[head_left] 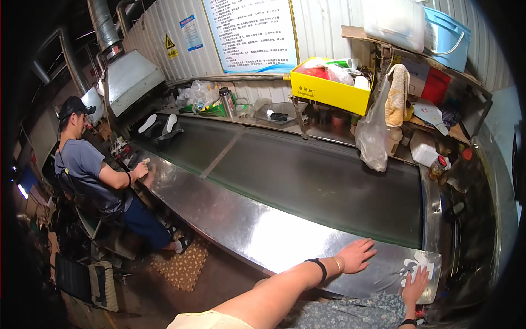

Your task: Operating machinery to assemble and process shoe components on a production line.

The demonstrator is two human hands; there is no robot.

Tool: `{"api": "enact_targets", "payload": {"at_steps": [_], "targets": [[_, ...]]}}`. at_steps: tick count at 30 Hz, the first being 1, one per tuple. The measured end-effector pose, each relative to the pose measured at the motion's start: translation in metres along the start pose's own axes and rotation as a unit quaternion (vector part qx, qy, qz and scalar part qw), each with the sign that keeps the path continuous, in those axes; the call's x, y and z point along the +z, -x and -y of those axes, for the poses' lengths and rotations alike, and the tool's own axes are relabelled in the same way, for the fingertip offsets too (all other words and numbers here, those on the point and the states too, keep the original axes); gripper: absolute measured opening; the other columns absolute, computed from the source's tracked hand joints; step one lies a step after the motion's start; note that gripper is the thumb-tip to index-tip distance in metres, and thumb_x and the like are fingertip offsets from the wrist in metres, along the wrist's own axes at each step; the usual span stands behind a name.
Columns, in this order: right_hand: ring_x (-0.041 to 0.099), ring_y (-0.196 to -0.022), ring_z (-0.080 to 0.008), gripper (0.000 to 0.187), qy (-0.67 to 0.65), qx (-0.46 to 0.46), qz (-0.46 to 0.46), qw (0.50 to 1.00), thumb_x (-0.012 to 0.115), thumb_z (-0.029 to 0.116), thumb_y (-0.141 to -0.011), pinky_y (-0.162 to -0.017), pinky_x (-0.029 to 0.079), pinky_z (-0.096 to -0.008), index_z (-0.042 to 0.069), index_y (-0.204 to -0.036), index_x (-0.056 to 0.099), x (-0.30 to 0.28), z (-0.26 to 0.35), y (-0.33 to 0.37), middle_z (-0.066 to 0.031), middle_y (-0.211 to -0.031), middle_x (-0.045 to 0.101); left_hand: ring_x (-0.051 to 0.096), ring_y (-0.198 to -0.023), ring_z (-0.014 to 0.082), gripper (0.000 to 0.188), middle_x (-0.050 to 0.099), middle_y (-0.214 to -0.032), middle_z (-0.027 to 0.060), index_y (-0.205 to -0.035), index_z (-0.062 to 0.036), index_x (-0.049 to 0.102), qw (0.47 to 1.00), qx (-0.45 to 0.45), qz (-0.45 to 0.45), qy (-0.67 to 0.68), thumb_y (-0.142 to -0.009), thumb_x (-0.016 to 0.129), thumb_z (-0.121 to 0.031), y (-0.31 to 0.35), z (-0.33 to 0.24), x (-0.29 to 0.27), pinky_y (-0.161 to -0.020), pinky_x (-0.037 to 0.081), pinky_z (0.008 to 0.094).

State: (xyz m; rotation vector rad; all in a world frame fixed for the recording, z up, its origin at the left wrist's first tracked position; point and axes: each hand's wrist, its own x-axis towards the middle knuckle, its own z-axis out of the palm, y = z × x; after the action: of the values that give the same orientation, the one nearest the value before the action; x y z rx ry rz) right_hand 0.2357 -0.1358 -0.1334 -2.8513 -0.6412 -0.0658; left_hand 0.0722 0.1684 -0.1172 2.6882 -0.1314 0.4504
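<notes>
My left hand (pixel 356 255) lies with fingers stretched out on the shiny metal ledge (pixel 219 205) that runs along the near side of a dark conveyor belt (pixel 307 175). It holds nothing, and a black band circles that wrist. At the ledge's right end, my right hand (pixel 416 284) rests with fingers apart beside and partly over an irregular white patch (pixel 421 260). Whether this patch is loose pieces or a coating I cannot tell. Far left on the belt are black shoe parts (pixel 167 131) with white soles.
A co-worker (pixel 87 159) sits at the ledge's far left, one hand on it. Behind the belt, a shelf bears a yellow box (pixel 331 85), a flask (pixel 227 102) and a hanging plastic bag (pixel 375 137). A blue bucket (pixel 445 38) stands higher up at right.
</notes>
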Motion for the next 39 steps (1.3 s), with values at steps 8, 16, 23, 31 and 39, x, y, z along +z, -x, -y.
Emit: {"api": "enact_targets", "payload": {"at_steps": [8,16,23,31,39], "targets": [[0.021,-0.145,-0.0368,0.057,-0.01,0.002,0.004,1.0,0.058,0.028,-0.091,-0.118,0.013,-0.0518,0.004,-0.141,0.045,-0.002,-0.002,-0.001,-0.0175,-0.154,0.03,0.039,-0.131,0.0373,0.05,0.044,-0.138,0.0221,-0.129,-0.0016,0.053,1.0,0.003,-0.005,0.008,-0.087,0.058,-0.029,-0.003,0.003,0.004,-0.11,0.034,0.0448],[0.022,-0.143,-0.0394,0.058,0.003,-0.012,0.01,1.0,0.054,0.033,-0.094,-0.116,0.017,-0.053,0.002,-0.142,0.042,0.002,-0.004,0.001,-0.0197,-0.153,0.031,0.038,-0.132,0.0373,0.051,0.042,-0.139,0.0225,-0.13,-0.0012,0.051,1.0,-0.004,0.006,0.013,-0.088,0.058,-0.029,0.001,0.006,0.007,-0.112,0.032,0.0451],[0.035,-0.137,-0.0414,0.058,0.061,-0.073,-0.011,0.995,0.045,0.042,-0.098,-0.112,0.026,-0.0522,0.003,-0.14,0.047,-0.01,0.001,0.003,-0.0231,-0.146,0.043,0.036,-0.134,0.0373,0.052,0.042,-0.14,0.0221,-0.131,-0.0004,0.051,1.0,-0.011,0.007,0.028,-0.088,0.058,-0.028,0.001,0.005,0.006,-0.112,0.03,0.0452],[0.034,-0.137,-0.0418,0.057,0.077,-0.059,-0.001,0.995,0.043,0.042,-0.099,-0.111,0.026,-0.0522,0.004,-0.141,0.046,-0.018,0.008,0.001,-0.023,-0.147,0.041,0.036,-0.134,0.0373,0.052,0.041,-0.14,0.0224,-0.131,-0.0007,0.051,1.0,-0.009,0.005,0.025,-0.088,0.058,-0.028,0.001,0.004,0.008,-0.112,0.031,0.0455],[0.023,-0.143,-0.0392,0.058,-0.008,-0.028,-0.007,1.0,0.054,0.034,-0.094,-0.116,0.017,-0.0519,0.001,-0.14,0.045,0.007,-0.012,-0.001,-0.0203,-0.153,0.033,0.039,-0.131,0.0382,0.052,0.043,-0.138,0.0231,-0.128,-0.0005,0.053,0.999,-0.004,-0.016,0.032,-0.085,0.061,-0.028,0.003,0.004,0.008,-0.111,0.033,0.0455]]}}
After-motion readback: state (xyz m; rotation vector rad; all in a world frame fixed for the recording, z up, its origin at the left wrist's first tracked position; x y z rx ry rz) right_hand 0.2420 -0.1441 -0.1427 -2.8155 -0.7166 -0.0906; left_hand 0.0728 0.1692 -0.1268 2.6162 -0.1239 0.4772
